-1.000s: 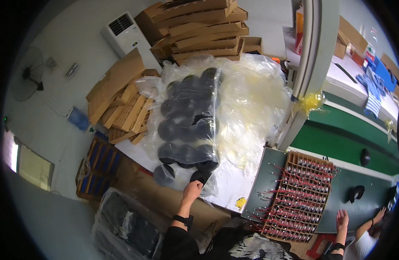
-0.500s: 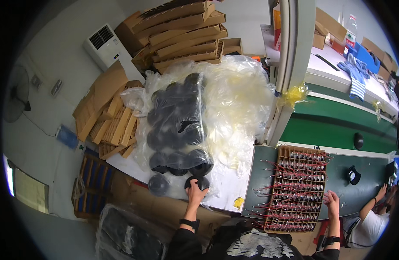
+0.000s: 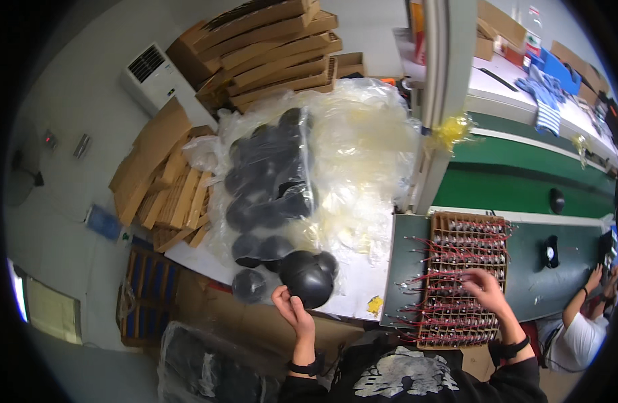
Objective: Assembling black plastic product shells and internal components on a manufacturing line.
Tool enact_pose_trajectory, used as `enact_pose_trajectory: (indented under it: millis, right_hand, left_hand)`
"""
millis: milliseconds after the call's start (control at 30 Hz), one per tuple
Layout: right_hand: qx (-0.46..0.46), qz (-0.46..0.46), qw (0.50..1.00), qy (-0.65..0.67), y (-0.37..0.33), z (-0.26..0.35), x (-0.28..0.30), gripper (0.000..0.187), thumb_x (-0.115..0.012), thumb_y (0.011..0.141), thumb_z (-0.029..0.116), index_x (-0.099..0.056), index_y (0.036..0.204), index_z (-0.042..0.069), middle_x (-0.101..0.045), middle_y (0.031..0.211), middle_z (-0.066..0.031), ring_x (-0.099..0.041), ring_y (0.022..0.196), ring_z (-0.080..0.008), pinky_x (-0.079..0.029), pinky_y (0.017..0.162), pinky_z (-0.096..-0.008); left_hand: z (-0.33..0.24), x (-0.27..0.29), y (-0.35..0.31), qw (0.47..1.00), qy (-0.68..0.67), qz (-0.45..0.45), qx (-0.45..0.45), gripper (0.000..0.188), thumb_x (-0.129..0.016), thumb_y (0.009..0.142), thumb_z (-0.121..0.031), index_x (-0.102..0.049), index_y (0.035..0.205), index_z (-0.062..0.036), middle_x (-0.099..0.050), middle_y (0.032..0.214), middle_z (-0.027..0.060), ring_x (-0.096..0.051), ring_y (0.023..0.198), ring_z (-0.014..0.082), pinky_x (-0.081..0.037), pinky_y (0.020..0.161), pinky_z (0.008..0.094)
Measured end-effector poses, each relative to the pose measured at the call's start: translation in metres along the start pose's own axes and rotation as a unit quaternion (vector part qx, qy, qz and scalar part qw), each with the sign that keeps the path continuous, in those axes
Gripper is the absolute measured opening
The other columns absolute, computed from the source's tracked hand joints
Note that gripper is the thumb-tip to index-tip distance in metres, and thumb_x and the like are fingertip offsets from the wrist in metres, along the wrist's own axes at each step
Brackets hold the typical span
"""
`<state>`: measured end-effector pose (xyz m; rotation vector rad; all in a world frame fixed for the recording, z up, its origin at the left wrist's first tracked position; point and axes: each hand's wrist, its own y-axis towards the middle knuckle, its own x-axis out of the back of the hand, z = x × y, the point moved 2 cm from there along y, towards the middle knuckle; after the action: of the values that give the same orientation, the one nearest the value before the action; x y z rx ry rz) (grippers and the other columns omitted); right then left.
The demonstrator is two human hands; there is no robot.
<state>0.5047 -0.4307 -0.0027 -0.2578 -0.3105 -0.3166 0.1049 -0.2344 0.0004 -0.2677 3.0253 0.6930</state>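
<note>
The left hand [image 3: 294,313] is closed on the edge of a big, round, black shell [image 3: 309,281]. The shell is near the front of the white worktop [image 3: 354,300]. One smaller-looking black ball [image 3: 328,261] peeks out behind it, and a grey-black ball [image 3: 249,287] sits to its left. More dark balls [image 3: 265,171] sit in rows under a clear plastic sheet [image 3: 363,154].

The right hand [image 3: 483,289] is open, with its fingers a bit bent. It is over a brown cardboard tray [image 3: 462,346] full of small parts with red wires. The fingertips look empty, but it is hard to tell if they touch the wires. The tray lies on the green worktop [image 3: 529,262]. At the far right is another person [image 3: 578,341] in a white top.
</note>
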Motion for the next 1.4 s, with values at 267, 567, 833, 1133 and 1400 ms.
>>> enact_pose_trajectory:
  millis: [267,567,833,1133,1400]
  right_hand:
    - [0.213,0.092,0.973,0.008,-0.003,0.121,-0.082,0.079,-0.077,0.076,0.031,-0.036,0.137,0.004,-0.030,0.142,-0.0227,-0.033,0.133,-0.0348,-0.032,0.107,-0.0421]
    - [0.052,-0.006,0.996,0.074,-0.028,0.074,-0.063,0.073,-0.076,0.076,0.029,-0.039,0.131,-0.001,-0.052,0.122,-0.0201,-0.051,0.116,-0.0319,-0.040,0.099,-0.0382]
    - [0.289,-0.194,0.931,-0.110,-0.038,0.093,-0.027,0.035,-0.079,0.070,0.015,-0.061,0.097,0.003,-0.057,0.096,-0.0117,-0.057,0.091,-0.0277,-0.048,0.078,-0.0362]
    - [0.224,-0.183,0.957,-0.033,-0.041,0.096,-0.024,0.016,-0.070,0.078,0.006,-0.062,0.091,0.002,-0.055,0.086,-0.0094,-0.058,0.077,-0.0232,-0.048,0.066,-0.0321]
    - [0.280,-0.137,0.939,-0.148,-0.037,0.087,-0.019,0.014,-0.062,0.079,-0.001,-0.050,0.086,0.002,-0.050,0.083,-0.0113,-0.051,0.077,-0.0282,-0.045,0.068,-0.0363]
  left_hand:
    - [-0.051,-0.106,-0.042,0.778,-0.375,0.181,0.471,0.051,-0.034,0.099,-0.043,-0.044,0.134,-0.0064,-0.046,0.137,0.0117,-0.045,0.125,0.0269,-0.035,0.105,0.0446]
    - [-0.061,-0.160,-0.074,0.853,-0.227,0.345,0.320,0.042,-0.042,0.101,-0.020,-0.028,0.137,-0.0060,-0.049,0.125,0.0137,-0.051,0.112,0.0173,-0.042,0.096,0.0329]
    - [-0.065,-0.179,-0.082,0.786,-0.260,0.321,0.460,0.039,-0.039,0.101,-0.022,-0.032,0.135,-0.0061,-0.050,0.126,0.0116,-0.051,0.115,0.0196,-0.044,0.098,0.0369]
    - [-0.063,-0.191,-0.086,0.752,-0.286,0.330,0.494,0.039,-0.040,0.101,-0.026,-0.034,0.134,-0.0067,-0.047,0.130,0.0093,-0.050,0.117,0.0199,-0.044,0.099,0.0378]
    - [-0.058,-0.199,-0.090,0.724,-0.308,0.343,0.513,0.038,-0.043,0.100,-0.024,-0.034,0.133,-0.0062,-0.048,0.127,0.0090,-0.051,0.114,0.0185,-0.046,0.096,0.0361]
